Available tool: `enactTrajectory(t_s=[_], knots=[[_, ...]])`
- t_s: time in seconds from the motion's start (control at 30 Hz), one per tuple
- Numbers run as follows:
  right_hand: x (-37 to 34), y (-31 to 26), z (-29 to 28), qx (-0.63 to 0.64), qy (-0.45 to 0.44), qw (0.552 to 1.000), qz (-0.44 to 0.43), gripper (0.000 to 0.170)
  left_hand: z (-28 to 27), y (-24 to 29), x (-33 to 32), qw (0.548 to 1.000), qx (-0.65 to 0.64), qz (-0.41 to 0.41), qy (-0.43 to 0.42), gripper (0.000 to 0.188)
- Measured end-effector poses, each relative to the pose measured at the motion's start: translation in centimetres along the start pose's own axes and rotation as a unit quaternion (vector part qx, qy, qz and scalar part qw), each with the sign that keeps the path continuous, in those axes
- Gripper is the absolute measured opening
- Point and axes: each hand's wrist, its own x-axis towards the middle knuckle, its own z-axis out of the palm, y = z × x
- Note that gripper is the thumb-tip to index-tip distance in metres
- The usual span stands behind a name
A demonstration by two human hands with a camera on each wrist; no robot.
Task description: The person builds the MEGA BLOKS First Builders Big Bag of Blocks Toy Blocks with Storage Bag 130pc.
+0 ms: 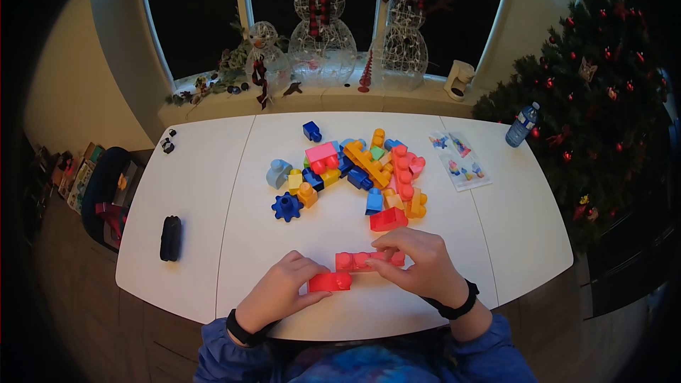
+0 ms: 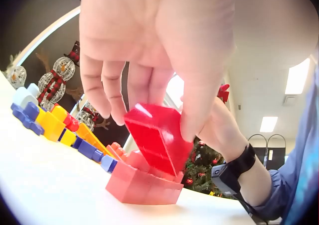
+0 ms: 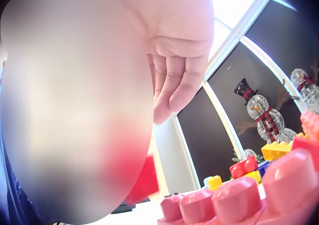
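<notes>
Between thumb and fingers, the left hand (image 1: pixel 289 286) pinches a red block (image 1: pixel 329 282), held tilted in the left wrist view (image 2: pixel 157 135) with its hollow underside showing. A long pinkish-red block (image 1: pixel 346 262) with a row of studs lies on the table just beyond it. The right hand (image 1: pixel 422 264) has its thumb and fingers around the right part of that long block. In the right wrist view the long block's studs (image 3: pixel 237 201) show at the bottom, and a large blurred patch hides part of the scene.
Another red block (image 1: pixel 388 220) lies just past the right hand, beside a pile of coloured blocks (image 1: pixel 365 167). Farther out are a printed sheet (image 1: pixel 462 163), a water bottle (image 1: pixel 522 125), a black case (image 1: pixel 170 238) and a blue gear-shaped piece (image 1: pixel 286 207).
</notes>
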Motion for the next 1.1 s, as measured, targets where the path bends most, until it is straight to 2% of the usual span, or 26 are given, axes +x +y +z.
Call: enactTrajectory(t_s=[0.1,0.4,0.5,0.6,0.7,0.77,0.87,0.97,1.07,1.1], knots=[[-0.6,0.5,-0.4,-0.002,-0.007,1.0,0.012,0.019,1.4,-1.5,-0.3,0.999,0.012,-0.015,-0.04,0.036],[-2.2,1.0,-1.3,0.005,-0.051,0.998,0.027,0.01,2.1,-1.2,0.4,0.995,0.082,-0.042,-0.047,0.039],[-2.6,0.8,-2.1,-0.002,-0.058,0.997,0.05,0.009,1.4,-1.3,0.6,0.997,0.051,-0.042,-0.036,0.039],[-2.6,1.4,-2.5,0.006,-0.028,0.999,0.042,0.01,-1.1,-1.6,2.1,0.995,-0.015,-0.098,0.007,0.039],[-2.4,1.7,-2.5,0.016,-0.006,0.999,0.032,0.011,-2.9,-3.1,6.0,0.988,0.05,-0.042,0.139,0.034],[-2.1,1.6,-2.6,0.019,-0.004,0.999,0.026,0.011,-3.9,-4.9,9.7,0.975,0.132,-0.001,0.177,0.041],[-1.6,1.2,-2.6,0.016,-0.009,1.0,0.016,0.012,-3.6,-9.3,14.2,0.968,0.213,0.029,0.133,0.058],[-1.7,1.0,-2.7,0.009,-0.027,0.999,0.03,0.01,-2.6,-12.2,16.7,0.963,0.256,-0.003,0.083,0.057],[-1.8,1.1,-3.2,0.001,-0.039,0.998,0.042,0.008,-2.4,-13.6,18.3,0.967,0.239,-0.089,0.003,0.071],[-1.8,1.3,-3.1,0.0,-0.03,0.999,0.033,0.009,-2.2,-14.0,18.4,0.966,0.245,-0.084,0.008,0.069]])
